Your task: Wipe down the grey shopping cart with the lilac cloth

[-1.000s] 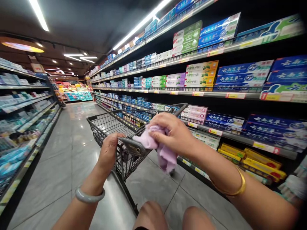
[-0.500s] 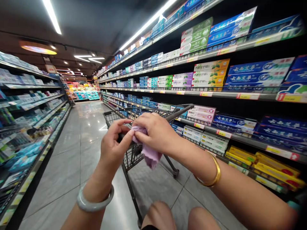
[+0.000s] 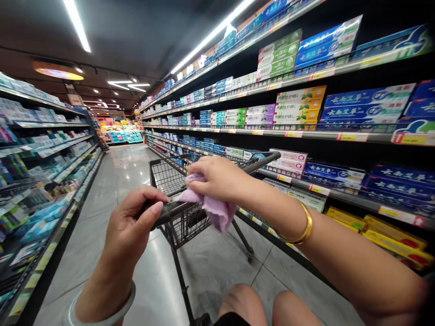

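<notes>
A lilac cloth is bunched under my right hand, which is closed around it on the shopping cart handle. One end of the cloth hangs below my palm, and a thin corner points left along the bar. At the handle's left end, my left hand is closed with fingers curled and thumb against the dark grip; its underside is hidden. The grey wire shopping cart stands in front of me, its basket partly covered by my right hand.
Shelves of toothpaste boxes line the right side, close to the cart. Another stocked shelf runs along the left. Between them a grey tiled aisle leads to a bright display. My knees show below.
My left hand has moved left and down, away from my right hand, to the handle's end. My right hand keeps the cloth, and more of the handle shows between the hands.
</notes>
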`<state>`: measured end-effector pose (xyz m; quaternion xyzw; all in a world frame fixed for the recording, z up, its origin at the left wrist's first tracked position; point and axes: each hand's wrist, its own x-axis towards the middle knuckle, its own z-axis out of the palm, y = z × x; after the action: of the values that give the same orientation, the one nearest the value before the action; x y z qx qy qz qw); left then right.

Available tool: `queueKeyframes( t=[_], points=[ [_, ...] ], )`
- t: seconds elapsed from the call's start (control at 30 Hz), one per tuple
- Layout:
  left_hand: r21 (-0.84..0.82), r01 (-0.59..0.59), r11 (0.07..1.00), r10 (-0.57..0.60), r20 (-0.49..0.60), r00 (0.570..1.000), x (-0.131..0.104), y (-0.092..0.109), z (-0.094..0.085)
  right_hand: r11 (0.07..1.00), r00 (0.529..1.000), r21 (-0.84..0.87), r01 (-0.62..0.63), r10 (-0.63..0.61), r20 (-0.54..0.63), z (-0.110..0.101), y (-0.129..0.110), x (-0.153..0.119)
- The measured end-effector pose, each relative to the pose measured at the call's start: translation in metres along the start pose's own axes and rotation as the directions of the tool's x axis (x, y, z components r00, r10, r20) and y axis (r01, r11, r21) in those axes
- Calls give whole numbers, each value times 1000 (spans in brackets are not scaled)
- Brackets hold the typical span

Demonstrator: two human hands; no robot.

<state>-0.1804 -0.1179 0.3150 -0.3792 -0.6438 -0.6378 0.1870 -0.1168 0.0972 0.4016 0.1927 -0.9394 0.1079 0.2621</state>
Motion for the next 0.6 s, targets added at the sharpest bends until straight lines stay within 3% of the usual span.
queueKeyframes(
  t=[0.13, 0.27, 0.33, 0.43, 0.5, 0.6],
  points=[
    [-24, 34, 999, -35, -74, 997, -11, 13, -11, 986, 979, 100, 136, -150, 140, 8, -35, 31],
    [42, 64, 997, -60, -98, 993, -17, 23, -23, 988, 955, 132, 78, -112, 274, 4, -32, 40],
    [60, 35, 998, -29, -98, 995, -19, 27, -28, 997, 973, 64, 31, -45, 228, 2, -24, 31],
    [101, -9, 995, 19, -106, 994, -21, 31, -29, 998, 999, -55, -29, 30, 27, 6, -28, 11],
    [143, -27, 989, 44, -114, 993, -23, 31, -27, 997, 996, -72, 0, -6, -90, 12, -44, -1],
    [180, -57, 982, 79, -115, 990, -25, 29, -24, 989, 979, -63, 135, -143, -142, 19, -67, -13]
  ],
)
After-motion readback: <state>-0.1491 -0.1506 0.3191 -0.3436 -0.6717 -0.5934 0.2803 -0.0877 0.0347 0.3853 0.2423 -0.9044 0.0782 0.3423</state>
